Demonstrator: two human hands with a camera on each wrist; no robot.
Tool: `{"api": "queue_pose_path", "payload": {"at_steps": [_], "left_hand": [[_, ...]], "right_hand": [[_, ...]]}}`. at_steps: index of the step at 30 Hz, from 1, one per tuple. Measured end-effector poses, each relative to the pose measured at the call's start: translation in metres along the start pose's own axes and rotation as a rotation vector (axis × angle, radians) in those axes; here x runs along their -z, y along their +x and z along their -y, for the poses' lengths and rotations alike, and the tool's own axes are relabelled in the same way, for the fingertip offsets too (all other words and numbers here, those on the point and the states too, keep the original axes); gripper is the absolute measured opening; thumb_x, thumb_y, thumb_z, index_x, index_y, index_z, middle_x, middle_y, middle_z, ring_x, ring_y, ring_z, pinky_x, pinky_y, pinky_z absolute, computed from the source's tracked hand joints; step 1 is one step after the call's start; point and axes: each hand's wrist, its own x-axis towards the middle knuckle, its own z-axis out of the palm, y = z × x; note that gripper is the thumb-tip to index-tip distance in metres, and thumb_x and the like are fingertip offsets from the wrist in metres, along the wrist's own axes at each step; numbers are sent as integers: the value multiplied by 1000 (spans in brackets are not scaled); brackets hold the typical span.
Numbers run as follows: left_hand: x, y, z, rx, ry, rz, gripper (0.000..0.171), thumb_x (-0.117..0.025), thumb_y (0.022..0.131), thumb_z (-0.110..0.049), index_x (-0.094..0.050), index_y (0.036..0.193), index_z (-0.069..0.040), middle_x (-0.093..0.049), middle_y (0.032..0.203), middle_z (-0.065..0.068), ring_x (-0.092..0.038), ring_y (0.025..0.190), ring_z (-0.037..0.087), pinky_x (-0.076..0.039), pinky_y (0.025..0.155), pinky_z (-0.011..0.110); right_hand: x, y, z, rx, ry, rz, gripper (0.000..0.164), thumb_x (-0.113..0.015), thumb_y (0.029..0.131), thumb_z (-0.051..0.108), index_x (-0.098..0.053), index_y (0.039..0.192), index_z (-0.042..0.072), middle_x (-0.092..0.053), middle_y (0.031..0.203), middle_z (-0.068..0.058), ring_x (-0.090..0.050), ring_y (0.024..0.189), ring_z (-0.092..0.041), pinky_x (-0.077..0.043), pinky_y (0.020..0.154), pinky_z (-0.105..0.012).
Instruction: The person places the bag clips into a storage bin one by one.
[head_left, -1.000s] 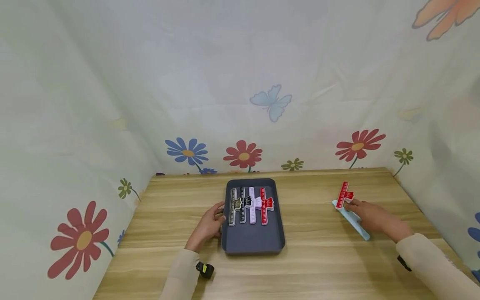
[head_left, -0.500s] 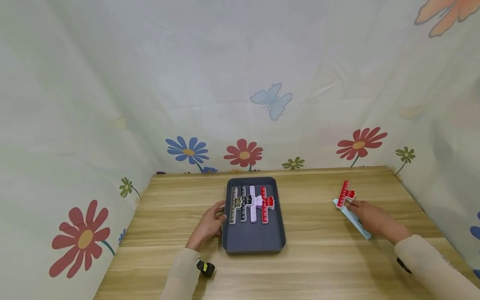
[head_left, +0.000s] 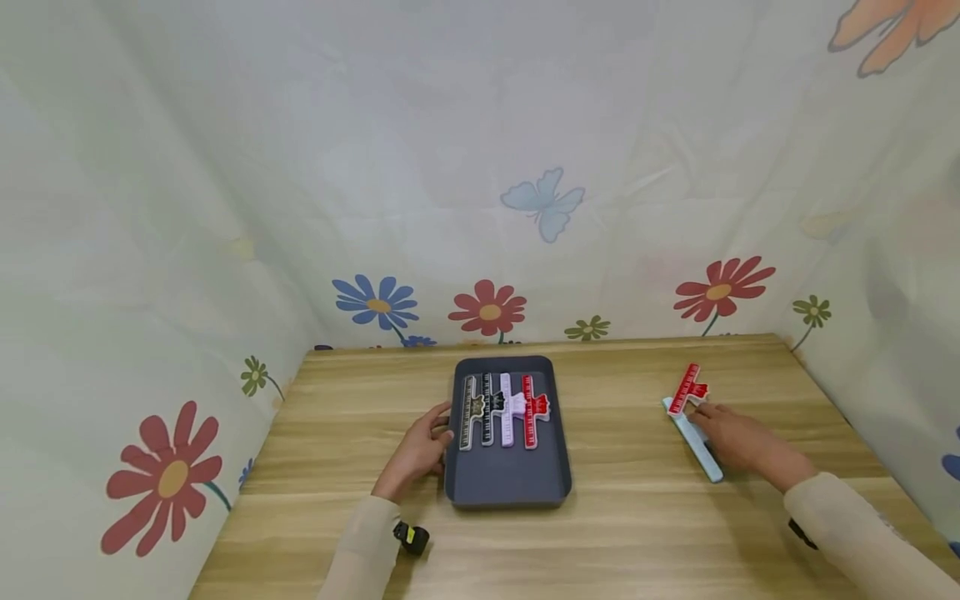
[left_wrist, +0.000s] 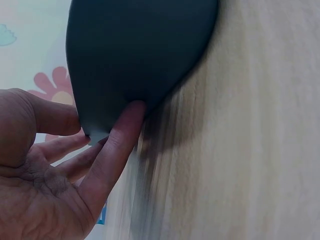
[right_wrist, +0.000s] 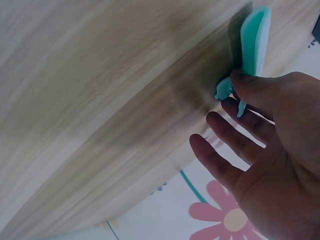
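Right hand (head_left: 742, 436): we see thumb and finger pinching the light blue clip (head_left: 699, 446) by its handle, low over the right side of the table (head_left: 615, 542). In the head view the lower end of a loose red clip (head_left: 686, 390) overlaps the blue one's far end; we cannot tell whether they touch.

Left hand (head_left: 417, 446): we note fingertips against the side of the dark tray (head_left: 510, 482); whether they grip its rim we cannot tell. Inside, we count four clips in a row, left to right: olive clip (head_left: 468, 414), black clip (head_left: 487, 417), lilac clip (head_left: 506, 417), second red clip (head_left: 529, 417). Flowered sheet (head_left: 420, 167) behind.
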Motion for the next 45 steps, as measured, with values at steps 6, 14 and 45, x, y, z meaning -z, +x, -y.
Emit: {"api": "queue_pose_path", "payload": {"at_steps": [6,14,45], "left_hand": [[-2,2,0,2,-2,2,55,-46,94,-6,-31,145,-20,-43,141,21,-65,87,23,-54,48,38],[0,2,2,11,-12,7,56,-46,94,-5,-30,146,-20,-42,142,21,-66,84,23,-54,47,39],[1,0,3,-11,10,7,55,-46,95,-5,-31,145,-20,-44,140,21,-63,91,23,-53,45,36]], "right_hand": [[4,2,9,-26,11,46,38,-65,81,5,-57,116,-5,-57,118,-22,-58,104,-38,-53,82,-49],[9,6,20,-18,139,102,40,-64,82,5,-55,120,-8,-53,125,-30,-53,111,-46,-47,90,-55],[12,27,42,-8,171,119,44,-62,86,12,-51,124,-7,-53,126,-24,-52,116,-42,-46,93,-53]]}}
